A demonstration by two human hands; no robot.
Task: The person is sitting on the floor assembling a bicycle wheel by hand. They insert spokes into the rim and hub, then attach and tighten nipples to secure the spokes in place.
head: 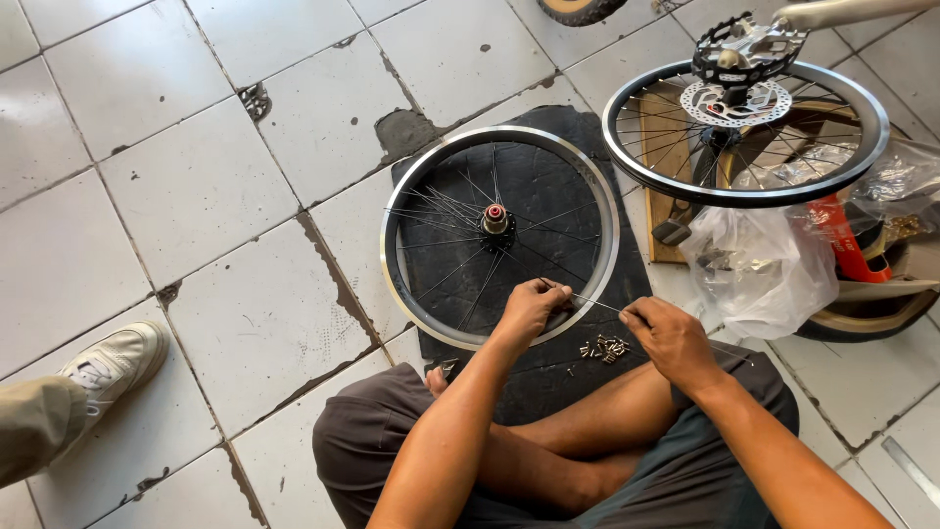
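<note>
Sitting cross-legged on the tiled floor (196, 186), a person pinches one thin spoke (595, 303) between both hands: left hand (534, 306) clenched on its end at the near rim of a small wheel (499, 235), right hand (671, 338) gripping the other end. The wheel lies flat on a black mat (578, 377). A heap of small metal nipples (604, 347) sits on the mat's near edge, between the hands. Another wheel (746, 132) stands raised at the far right, above a plastic bag (759, 269). Someone else's shoe (113, 364) rests at the left.
</note>
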